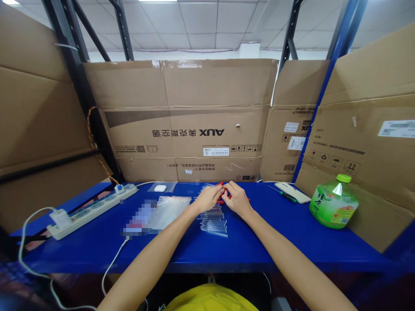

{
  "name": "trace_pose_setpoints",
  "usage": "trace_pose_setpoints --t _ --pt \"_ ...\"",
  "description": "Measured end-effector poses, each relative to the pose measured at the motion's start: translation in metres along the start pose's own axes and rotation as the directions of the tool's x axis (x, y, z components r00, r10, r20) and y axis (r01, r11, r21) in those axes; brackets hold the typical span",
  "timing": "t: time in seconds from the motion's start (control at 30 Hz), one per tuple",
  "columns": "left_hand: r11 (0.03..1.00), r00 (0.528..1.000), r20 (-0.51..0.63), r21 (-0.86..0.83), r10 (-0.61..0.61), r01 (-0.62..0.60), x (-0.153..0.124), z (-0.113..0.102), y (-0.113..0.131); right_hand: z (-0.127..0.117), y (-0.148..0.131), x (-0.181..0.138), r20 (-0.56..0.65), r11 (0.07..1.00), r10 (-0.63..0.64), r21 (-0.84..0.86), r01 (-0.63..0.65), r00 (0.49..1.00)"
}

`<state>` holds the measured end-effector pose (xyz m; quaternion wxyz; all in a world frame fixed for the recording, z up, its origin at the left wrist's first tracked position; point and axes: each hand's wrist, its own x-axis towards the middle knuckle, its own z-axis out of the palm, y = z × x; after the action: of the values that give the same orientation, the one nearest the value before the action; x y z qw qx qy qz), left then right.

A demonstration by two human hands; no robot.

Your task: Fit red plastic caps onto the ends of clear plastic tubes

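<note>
Power strip (pixel 94 211) well left of clear tubes (pixel 214 225); plastic bag (pixel 171 211) nearer their left. Left hand (pixel 209 198) over tubes' far part, fingers bent nearly together at red pieces (pixel 221 201) there. Right hand (pixel 238 198) just right of tubes, fingers curled at same pieces; cannot tell either grip. Green bottle (pixel 334 204) well right of tubes.

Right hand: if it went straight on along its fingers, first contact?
Likely the red pieces at the right hand's fingertips, then the left hand facing it. Depth there is unclear; the fingers crowd together.
</note>
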<state>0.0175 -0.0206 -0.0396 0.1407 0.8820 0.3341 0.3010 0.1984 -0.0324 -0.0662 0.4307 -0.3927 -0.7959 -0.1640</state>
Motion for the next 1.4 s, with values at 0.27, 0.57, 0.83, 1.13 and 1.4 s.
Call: trace_pose_setpoints --t 0.27,0.57,0.83,1.13,1.4 --pt "0.998 0.999 -0.042 0.067 -0.012 0.014 -0.005 -0.002 0.001 -0.008 0.001 0.0 -0.002 0.999 0.008 0.035 -0.008 1.0" --pt "0.965 0.999 0.028 0.26 -0.018 0.01 -0.009 0.001 -0.001 -0.007 0.003 -0.003 0.195 0.993 0.103 -0.072 -0.09 0.975" --pt "0.931 0.993 0.121 0.364 -0.004 -0.04 -0.007 0.003 -0.004 -0.009 -0.004 -0.003 0.251 0.975 0.097 -0.217 -0.042 0.963" --pt "0.909 0.992 0.126 0.41 0.029 -0.079 -0.005 0.0 0.004 -0.007 0.0 -0.006 0.206 0.983 0.029 -0.181 0.009 0.978" --pt "0.926 0.995 0.098 0.371 0.033 -0.068 -0.004 0.0 0.008 -0.006 -0.002 -0.005 0.176 0.978 0.038 -0.207 -0.001 0.984"
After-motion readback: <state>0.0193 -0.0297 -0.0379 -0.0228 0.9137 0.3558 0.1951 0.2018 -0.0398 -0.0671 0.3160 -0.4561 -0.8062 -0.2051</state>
